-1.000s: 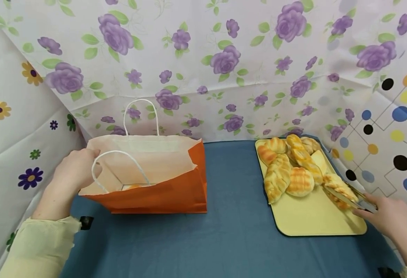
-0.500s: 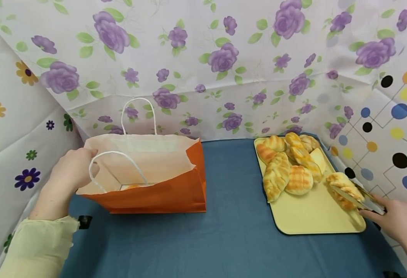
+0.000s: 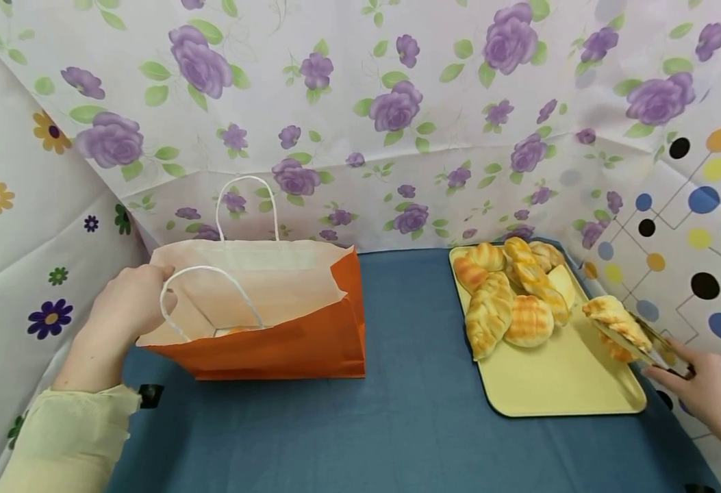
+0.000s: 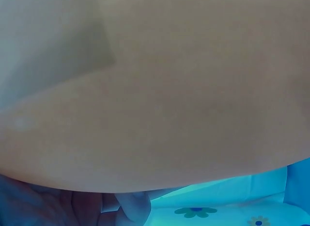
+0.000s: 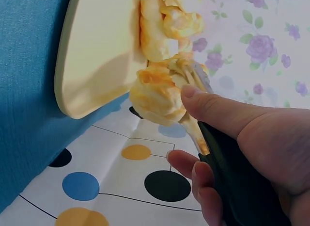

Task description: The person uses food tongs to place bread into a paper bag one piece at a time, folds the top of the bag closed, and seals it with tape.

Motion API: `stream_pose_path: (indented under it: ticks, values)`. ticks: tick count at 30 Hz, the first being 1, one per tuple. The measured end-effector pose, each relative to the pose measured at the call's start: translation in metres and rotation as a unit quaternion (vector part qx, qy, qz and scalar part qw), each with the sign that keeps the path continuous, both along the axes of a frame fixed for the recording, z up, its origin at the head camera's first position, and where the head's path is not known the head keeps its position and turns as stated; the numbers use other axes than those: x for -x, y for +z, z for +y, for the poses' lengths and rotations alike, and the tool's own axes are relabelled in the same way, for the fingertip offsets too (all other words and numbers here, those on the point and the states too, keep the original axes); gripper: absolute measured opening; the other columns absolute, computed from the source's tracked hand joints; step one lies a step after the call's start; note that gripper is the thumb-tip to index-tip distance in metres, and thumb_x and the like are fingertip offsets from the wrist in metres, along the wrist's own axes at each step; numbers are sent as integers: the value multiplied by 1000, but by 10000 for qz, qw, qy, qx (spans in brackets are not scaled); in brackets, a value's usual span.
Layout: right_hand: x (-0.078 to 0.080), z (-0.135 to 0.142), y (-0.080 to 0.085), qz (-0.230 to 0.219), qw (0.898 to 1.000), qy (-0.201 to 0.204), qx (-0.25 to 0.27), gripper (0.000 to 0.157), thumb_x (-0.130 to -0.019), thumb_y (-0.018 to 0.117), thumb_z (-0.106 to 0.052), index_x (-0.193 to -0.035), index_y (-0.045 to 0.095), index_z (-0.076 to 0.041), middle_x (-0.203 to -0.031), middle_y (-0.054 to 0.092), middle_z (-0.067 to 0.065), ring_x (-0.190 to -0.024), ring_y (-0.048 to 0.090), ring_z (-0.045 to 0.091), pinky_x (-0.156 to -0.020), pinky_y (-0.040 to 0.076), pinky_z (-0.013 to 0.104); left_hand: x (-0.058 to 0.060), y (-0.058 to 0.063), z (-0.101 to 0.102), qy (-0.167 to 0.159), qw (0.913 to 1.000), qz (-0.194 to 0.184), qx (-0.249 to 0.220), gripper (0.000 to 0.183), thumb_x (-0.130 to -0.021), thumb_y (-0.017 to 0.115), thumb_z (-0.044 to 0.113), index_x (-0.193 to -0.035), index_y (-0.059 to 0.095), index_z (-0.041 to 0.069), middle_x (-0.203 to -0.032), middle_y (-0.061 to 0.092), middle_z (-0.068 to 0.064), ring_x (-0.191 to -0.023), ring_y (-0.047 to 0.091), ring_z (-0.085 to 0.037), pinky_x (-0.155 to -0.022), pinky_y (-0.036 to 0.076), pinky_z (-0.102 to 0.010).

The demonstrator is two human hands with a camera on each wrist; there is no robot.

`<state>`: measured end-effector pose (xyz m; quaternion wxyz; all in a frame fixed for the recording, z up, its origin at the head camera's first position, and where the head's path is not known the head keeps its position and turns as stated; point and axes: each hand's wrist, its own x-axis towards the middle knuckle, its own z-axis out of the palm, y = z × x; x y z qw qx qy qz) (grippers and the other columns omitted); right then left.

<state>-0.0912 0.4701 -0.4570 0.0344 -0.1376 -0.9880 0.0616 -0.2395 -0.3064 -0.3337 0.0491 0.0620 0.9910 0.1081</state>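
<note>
My left hand grips the left edge of an orange paper bag, which stands open-topped with two white handles. Something white and orange shows at the bag's bottom. In the left wrist view skin fills most of the frame. At the right, my right hand holds metal tongs, thumb on one side and fingers on the other. Between the tongs' arms is a golden twisted bread, over the right edge of a yellow tray. The right wrist view shows this bread end-on, beside the tray.
Several more breads crowd the tray's far half, among them a braided loaf, a round bun and a long twist. Blue cloth covers the table between bag and tray. Patterned sheets stand close around the back and sides.
My right hand has drawn the tongs and the twisted bread a little to the right, away from the other breads. My left hand keeps its grip on the bag.
</note>
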Motion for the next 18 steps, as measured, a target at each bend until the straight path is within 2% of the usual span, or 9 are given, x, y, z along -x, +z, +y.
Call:
stream_pose_path:
  ticks: [5, 11, 15, 18]
  values:
    - [-1, -4, 5, -35, 9997, -161, 165, 81, -99, 77, -29, -152, 35, 17, -67, 44, 11, -55, 44, 25, -53, 36, 37, 1, 1, 0, -20, 10000, 10, 33, 25, -91, 58, 3, -111, 63, -9, -81, 60, -20, -72, 57, -39, -65, 51, -54]
    - [2, -7, 7, 255, 9995, -131, 161, 84, -101, 76, -31, -156, 32, 14, -71, 41, 10, -58, 43, 26, -54, 33, 37, 0, 0, 0, -24, 10000, 16, 33, 20, -91, 60, 4, -107, 63, -7, -81, 61, -19, -73, 57, -39, -66, 52, -55]
    - [5, -10, 9, 356, 9993, -90, 100, 85, -102, 72, -41, -158, 33, 10, -71, 43, 9, -55, 44, 25, -51, 34, 37, -1, -1, -1, -14, 10000, 12, 30, 13, -91, 61, 4, -101, 61, -4, -79, 59, -17, -72, 57, -38, -64, 51, -53]
    - [8, -12, 11, 451, 9990, -1, 4, 78, -104, 69, -45, -154, 39, 7, -69, 44, 9, -53, 45, 24, -49, 34, 37, -2, -1, -1, 7, 10000, 27, 13, 10, -91, 61, 5, -98, 61, -3, -78, 58, -17, -71, 56, -37, -63, 50, -51]
